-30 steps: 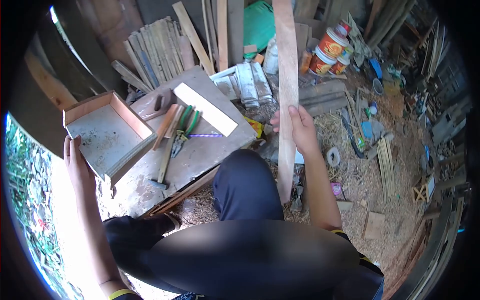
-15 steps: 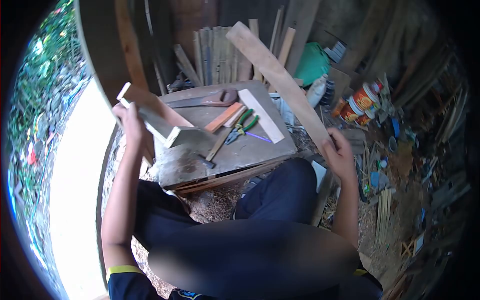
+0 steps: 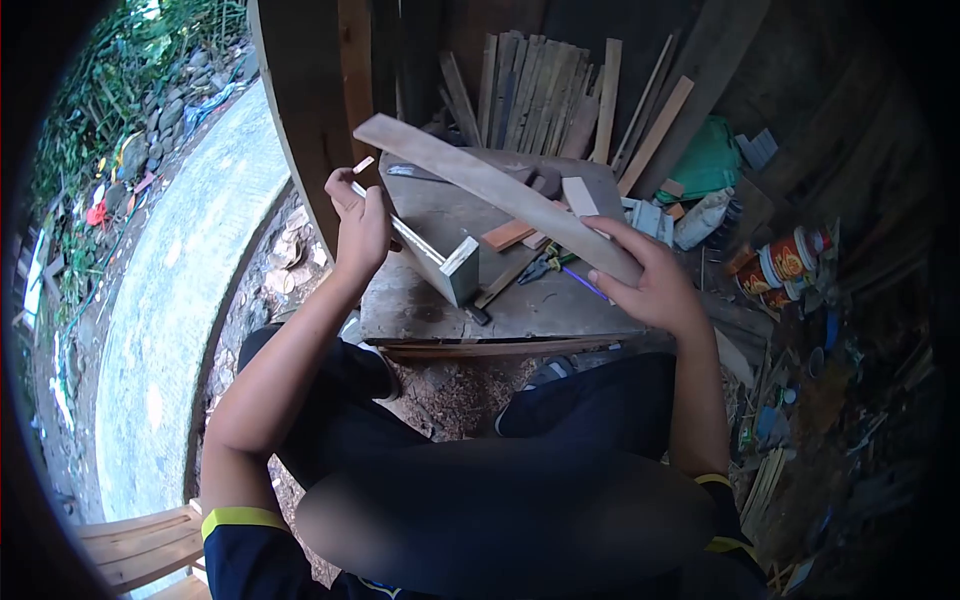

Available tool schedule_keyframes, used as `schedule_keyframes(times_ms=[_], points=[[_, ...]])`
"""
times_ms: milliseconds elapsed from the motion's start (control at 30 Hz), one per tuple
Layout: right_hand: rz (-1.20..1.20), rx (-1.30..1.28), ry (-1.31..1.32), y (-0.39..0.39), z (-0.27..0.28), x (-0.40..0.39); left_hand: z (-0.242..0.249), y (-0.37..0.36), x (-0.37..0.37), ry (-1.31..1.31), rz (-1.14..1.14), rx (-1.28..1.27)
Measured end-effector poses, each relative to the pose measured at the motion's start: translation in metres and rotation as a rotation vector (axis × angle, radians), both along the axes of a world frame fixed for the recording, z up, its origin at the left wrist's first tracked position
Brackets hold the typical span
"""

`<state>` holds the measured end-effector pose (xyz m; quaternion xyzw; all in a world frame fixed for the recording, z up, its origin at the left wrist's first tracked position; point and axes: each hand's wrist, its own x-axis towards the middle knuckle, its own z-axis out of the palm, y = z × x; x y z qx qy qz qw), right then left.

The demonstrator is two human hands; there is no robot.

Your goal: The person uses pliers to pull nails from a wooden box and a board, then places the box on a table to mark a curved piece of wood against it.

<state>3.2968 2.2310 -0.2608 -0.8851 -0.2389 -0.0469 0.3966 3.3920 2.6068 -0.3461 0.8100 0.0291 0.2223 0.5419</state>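
My left hand (image 3: 362, 225) is closed on the end of a joined wooden frame (image 3: 458, 270), which tilts over the left part of the worn table (image 3: 410, 315). In my right hand (image 3: 650, 275) is the near end of a long flat board (image 3: 490, 185), which slants up and left above the table. Beneath the board lie a handsaw (image 3: 415, 173), partly hidden, a reddish wood piece (image 3: 508, 234), green-handled pliers (image 3: 540, 266), a purple pen (image 3: 585, 283) and a hammer (image 3: 478, 315). A pale strip (image 3: 578, 196) shows beyond the board.
Upright wooden slats (image 3: 540, 95) lean behind the table. A green bag (image 3: 708, 160) and red-and-white tubs (image 3: 785, 260) stand to the right among scraps. At the lower left is a slatted wooden seat (image 3: 145, 545); a pale concrete path (image 3: 165, 330) curves along the left.
The long board has dropped to a flatter slant, and its far end has moved left, nearer the frame. The frame's near end has swung right. The view has shifted left.
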Motion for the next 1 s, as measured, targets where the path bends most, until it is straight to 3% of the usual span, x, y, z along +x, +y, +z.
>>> schedule_keyframes(times_ms=[33,67,133,200,267,400,533,667,733,833,1000], points=[[0.013,0.003,0.008,0.001,-0.002,0.009,-0.015,0.012,0.01,-0.082,0.002,0.11],[0.03,-0.062,-0.007,0.002,-0.003,0.016,-0.055,0.039,0.036,-0.237,0.039,0.417],[0.056,-0.129,-0.019,0.005,-0.005,0.029,0.005,0.025,-0.005,0.115,-0.238,-0.182],[0.111,-0.044,-0.061,0.01,-0.004,0.036,0.012,0.031,0.0,0.035,-0.247,-0.033],[0.102,-0.092,-0.026,0.008,0.003,0.04,0.013,0.065,0.019,0.144,-0.422,0.208],[0.055,-0.039,0.04,0.008,0.008,0.042,0.046,0.09,0.003,0.379,-0.731,-0.016],[0.104,0.003,0.027,0.01,0.002,0.043,0.035,0.094,0.005,0.33,-0.851,0.117],[0.106,0.068,0.055,0.015,-0.003,0.043,0.024,0.084,0.011,0.212,-0.804,0.145],[0.093,0.055,0.062,0.017,0.003,0.045,0.023,0.078,0.01,0.194,-0.733,-0.069],[0.112,0.028,-0.023,0.023,0.01,0.056,0.023,0.077,0.009,0.205,-0.604,-0.035],[0.164,-0.246,-0.052,0.025,0.015,0.095,0.009,0.079,0.007,0.313,-0.574,-0.091]])
